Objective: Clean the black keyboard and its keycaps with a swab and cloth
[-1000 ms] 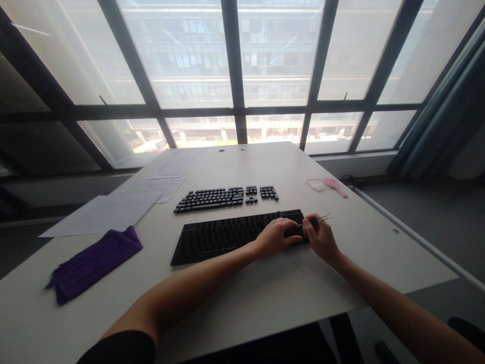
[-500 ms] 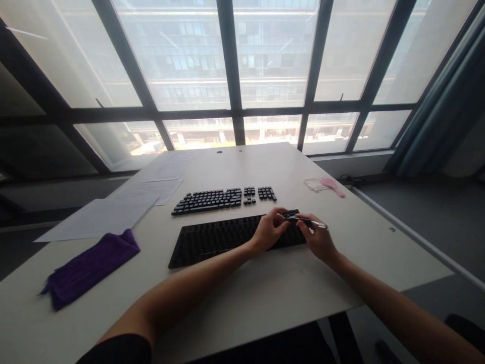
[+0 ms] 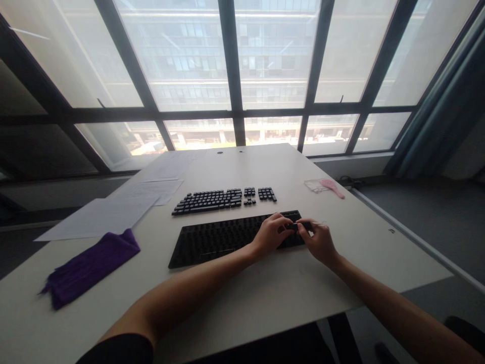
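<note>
A black keyboard base (image 3: 220, 238), stripped of its keycaps, lies at an angle in front of me. Over its right end my left hand (image 3: 272, 233) is closed, with thumb and fingertips pinched around something small and dark that I cannot make out. Close beside it, my right hand (image 3: 319, 242) grips what looks like a keycap puller (image 3: 305, 226), a small black tool whose thin pale wires stick out to the right. The fingertips of both hands nearly meet. Behind the base, black keycaps (image 3: 212, 199) stand in keyboard order on the table.
The white table (image 3: 242, 313) reaches to the windows. On the left lie a folded purple cloth (image 3: 93, 268) and several paper sheets (image 3: 98, 217). At the right rest a pink brush-like object (image 3: 332, 187) and a clear plastic bag (image 3: 313, 186).
The fingertips have shifted slightly down toward me, and the tool between them has turned, its wires showing less. Keyboard base, keycaps and cloth stay put.
</note>
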{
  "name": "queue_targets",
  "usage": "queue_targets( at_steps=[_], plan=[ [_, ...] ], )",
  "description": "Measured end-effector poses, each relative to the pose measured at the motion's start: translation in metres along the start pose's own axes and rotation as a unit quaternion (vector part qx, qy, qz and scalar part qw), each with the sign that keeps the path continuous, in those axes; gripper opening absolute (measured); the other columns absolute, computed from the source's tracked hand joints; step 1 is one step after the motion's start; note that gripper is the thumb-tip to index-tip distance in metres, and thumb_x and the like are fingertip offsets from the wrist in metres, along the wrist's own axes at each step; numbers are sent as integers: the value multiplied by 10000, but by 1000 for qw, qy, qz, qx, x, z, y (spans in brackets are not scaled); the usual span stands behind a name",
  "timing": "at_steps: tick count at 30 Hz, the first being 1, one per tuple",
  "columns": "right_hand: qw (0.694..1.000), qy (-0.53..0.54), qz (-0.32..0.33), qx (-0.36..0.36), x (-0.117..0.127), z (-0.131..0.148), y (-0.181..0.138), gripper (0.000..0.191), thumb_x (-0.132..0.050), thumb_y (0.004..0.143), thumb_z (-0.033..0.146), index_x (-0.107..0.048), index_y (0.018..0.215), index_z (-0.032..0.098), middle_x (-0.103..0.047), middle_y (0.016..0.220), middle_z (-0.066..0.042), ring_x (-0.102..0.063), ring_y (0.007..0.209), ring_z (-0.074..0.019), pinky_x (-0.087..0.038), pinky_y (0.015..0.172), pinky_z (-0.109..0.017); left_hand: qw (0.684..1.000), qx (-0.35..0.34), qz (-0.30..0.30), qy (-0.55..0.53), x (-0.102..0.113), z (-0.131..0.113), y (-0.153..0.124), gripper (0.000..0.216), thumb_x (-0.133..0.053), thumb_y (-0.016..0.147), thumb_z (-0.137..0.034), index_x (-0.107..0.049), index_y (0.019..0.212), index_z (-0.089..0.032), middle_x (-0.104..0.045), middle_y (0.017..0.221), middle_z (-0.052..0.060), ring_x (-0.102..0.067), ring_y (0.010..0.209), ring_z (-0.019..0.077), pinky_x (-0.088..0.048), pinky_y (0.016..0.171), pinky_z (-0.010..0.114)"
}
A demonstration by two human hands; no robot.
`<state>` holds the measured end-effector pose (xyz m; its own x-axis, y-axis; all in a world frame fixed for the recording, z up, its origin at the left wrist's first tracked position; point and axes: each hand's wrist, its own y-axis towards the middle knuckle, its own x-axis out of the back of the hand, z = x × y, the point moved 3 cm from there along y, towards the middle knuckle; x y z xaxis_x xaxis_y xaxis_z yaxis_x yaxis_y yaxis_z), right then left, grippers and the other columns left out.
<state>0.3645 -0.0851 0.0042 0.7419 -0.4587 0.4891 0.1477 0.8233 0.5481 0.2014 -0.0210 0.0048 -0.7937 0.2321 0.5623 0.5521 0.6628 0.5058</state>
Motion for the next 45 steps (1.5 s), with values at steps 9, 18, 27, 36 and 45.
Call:
queue_targets(
  at_steps=[9,18,27,36,45],
  plan=[
    [995,-90,-22,31,-2,2,0,203,-532,885,305,-685,880,171,-695,659,-41,-635,565,-183,-487,620,-277,960,-137,43,240,-1,-15,-3,201,-509,961,-217,-675,1070,-184,-607,862,48,-590,784,161,-505,734,278],
    [997,-46,-52,-14,2,-14,1,171,-522,900,297,-645,893,180,-738,775,-60,-683,619,-187,-514,651,-277,954,-63,37,291,43,-6,22,123,-607,899,-209,-707,964,-178,-637,898,68,-614,857,201,-500,805,328],
    [999,11,-41,-34,0,-11,2,160,-544,892,308,-640,893,180,-727,761,-49,-655,546,-165,-515,577,-266,950,38,92,297,76,82,91,187,-711,798,-227,-754,979,-208,-734,872,49,-634,920,232,-492,873,333],
    [998,39,-39,-42,5,-10,2,179,-549,892,332,-640,873,179,-733,763,-59,-657,538,-167,-523,545,-265,937,18,112,330,64,95,88,76,-688,800,-255,-750,805,-211,-729,883,56,-593,938,251,-483,874,365],
    [992,87,-59,-66,11,-6,7,258,-530,912,404,-623,848,173,-717,743,-66,-627,529,-160,-496,507,-255,937,27,99,335,67,96,91,105,-715,777,-277,-754,838,-201,-709,899,64,-582,951,247,-486,866,346]
  ],
)
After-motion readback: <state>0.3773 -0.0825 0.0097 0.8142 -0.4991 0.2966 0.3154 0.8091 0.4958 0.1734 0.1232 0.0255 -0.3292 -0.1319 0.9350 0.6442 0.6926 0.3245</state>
